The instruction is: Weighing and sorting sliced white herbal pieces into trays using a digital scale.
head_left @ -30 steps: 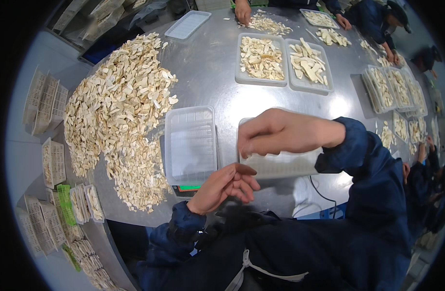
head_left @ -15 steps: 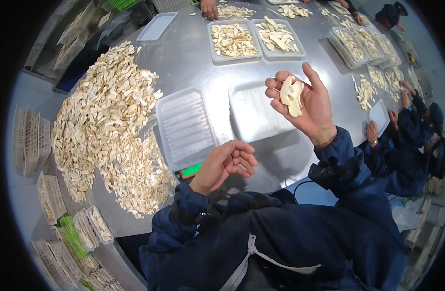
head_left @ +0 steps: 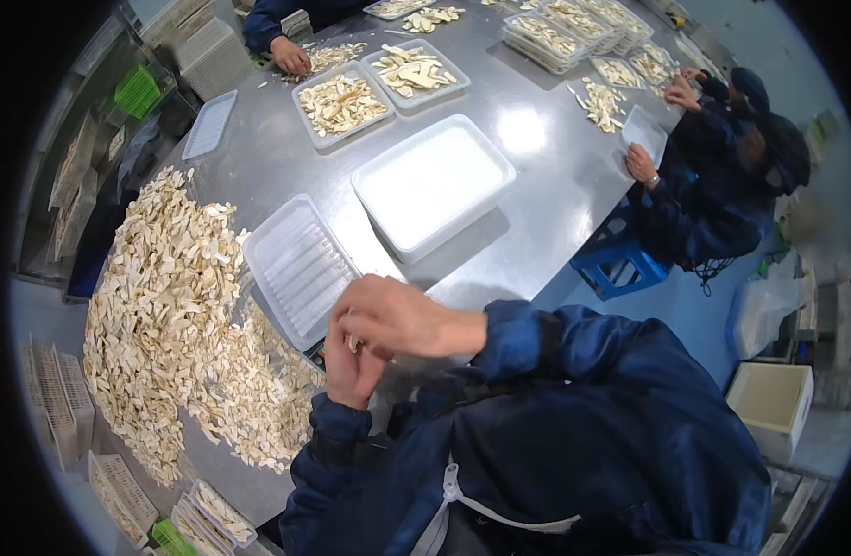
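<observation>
My right hand (head_left: pixel 405 318) is curled over my left hand (head_left: pixel 353 368), in front of the near end of an empty ribbed clear plastic tray (head_left: pixel 298 269). Both hands are closed, and the right is slightly blurred. A small pale edge of a mushroom slice (head_left: pixel 354 343) shows between them, at the fingers of my left hand; the rest is hidden. The tray rests on a scale (head_left: pixel 316 354), mostly covered by tray and hands. To the left spreads a large heap of pale dried mushroom slices (head_left: pixel 170 324).
A stack of white trays (head_left: pixel 434 185) stands right of the ribbed tray. Beyond it are two trays of slices (head_left: pixel 342 107) and another person's hand (head_left: pixel 290 56). Co-workers (head_left: pixel 712 185) sit along the right edge. A blue stool (head_left: pixel 620 264) and white box (head_left: pixel 771 408) stand on the floor.
My right hand has swung left and down from above the tray stack, where it held a slice in its open palm, onto my left hand. My left hand has closed. The view has shifted right.
</observation>
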A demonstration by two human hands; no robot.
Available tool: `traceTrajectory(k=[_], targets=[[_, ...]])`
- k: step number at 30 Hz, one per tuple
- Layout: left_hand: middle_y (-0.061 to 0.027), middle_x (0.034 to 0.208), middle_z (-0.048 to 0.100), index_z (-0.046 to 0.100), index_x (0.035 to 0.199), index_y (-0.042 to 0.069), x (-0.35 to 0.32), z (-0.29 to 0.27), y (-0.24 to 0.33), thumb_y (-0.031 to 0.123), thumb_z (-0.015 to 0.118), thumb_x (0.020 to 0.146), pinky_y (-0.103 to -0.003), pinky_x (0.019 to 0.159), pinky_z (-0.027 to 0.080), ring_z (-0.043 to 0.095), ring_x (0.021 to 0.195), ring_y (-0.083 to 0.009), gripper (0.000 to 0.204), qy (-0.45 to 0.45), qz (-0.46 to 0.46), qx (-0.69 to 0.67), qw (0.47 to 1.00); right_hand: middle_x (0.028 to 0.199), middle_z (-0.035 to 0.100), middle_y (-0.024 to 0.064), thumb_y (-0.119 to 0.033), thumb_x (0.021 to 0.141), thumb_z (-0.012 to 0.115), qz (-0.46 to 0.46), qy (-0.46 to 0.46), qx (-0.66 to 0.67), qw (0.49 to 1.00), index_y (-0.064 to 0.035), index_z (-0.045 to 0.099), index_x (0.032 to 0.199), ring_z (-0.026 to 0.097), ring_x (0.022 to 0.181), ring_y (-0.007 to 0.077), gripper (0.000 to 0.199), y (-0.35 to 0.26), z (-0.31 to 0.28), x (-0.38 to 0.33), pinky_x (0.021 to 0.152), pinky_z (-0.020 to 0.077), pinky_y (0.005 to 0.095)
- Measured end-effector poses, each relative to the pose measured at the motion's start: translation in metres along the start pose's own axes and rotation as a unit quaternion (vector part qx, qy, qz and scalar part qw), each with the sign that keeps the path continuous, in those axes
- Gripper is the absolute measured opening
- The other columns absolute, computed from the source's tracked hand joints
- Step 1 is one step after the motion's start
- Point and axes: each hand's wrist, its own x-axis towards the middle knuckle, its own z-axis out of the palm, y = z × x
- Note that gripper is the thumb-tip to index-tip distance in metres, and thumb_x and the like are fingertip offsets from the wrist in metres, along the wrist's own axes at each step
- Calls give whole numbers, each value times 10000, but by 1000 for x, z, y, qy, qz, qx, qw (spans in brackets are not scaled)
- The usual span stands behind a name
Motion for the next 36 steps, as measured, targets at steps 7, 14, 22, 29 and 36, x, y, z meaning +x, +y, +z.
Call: traceTrajectory(k=[7,14,22,29,36], targets=[[-273,1355,358,380,1288,0,2,36,1,398,295,938,-480,1025,327,362,1258,-400,538,-9,-40,-18,999,948,598,97,-99,852,552,93,81,-62,990,2,600,987,575,886,191,175,25,-69,-49,763,449,293],[-314,1366,303,311,1336,-42,-4,33,-8,365,299,952,-463,1027,359,355,1260,-412,560,-19,28,-46,998,804,618,89,-102,851,552,249,51,-82,964,20,590,983,588,742,189,183,85,-92,-107,673,458,276],[-224,1208,520,406,1275,-23,-53,-12,-38,243,349,969,-337,843,508,592,1009,-289,409,197,49,80,976,837,625,197,-175,808,544,171,-166,-196,951,0,614,852,591,764,374,194,177,-86,-134,697,470,404],[-201,1117,579,513,1139,-4,-129,-49,-58,250,392,959,-282,721,502,616,892,-232,334,312,130,91,937,700,624,176,-237,778,540,242,-154,-221,932,-35,620,757,604,679,370,219,200,-79,-125,627,477,424],[-192,1065,596,533,1065,-10,-153,-71,-18,228,419,950,-309,740,504,609,889,-244,288,345,192,68,916,700,626,195,-232,726,528,337,-166,-234,897,-23,634,720,614,678,364,235,186,-69,-110,645,489,434]])
